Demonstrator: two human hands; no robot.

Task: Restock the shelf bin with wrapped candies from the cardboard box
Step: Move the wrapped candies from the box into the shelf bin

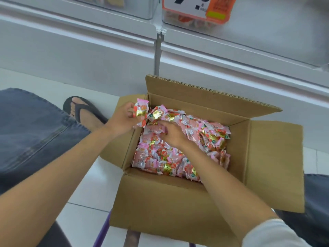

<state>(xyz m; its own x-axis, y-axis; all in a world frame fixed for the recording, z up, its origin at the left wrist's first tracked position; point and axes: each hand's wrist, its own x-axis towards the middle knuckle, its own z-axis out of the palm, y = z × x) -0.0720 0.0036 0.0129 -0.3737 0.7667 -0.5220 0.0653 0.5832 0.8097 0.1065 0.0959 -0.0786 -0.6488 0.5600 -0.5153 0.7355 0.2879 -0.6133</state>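
1. Fingers of the left hand (122, 118) grip several wrapped candies (142, 111) above the cardboard box (178, 202). The right hand (172, 135) curls into the candy pile (201, 138); its hold is unclear.
2. White floor tiles (89, 184) meet the shelf base (71, 56).
3. A tagged shelf bin (187, 20) sits above, and a sandalled foot (83, 111) lies left of the box.

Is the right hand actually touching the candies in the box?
Touching. The head view shows the right hand lying on the candies, fingers dug in among them.

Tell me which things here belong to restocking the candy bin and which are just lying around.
Job: cardboard box, candies, shelf bin, left hand holding a few, right hand in the box.
Just around: price tag, sandal, jeans.
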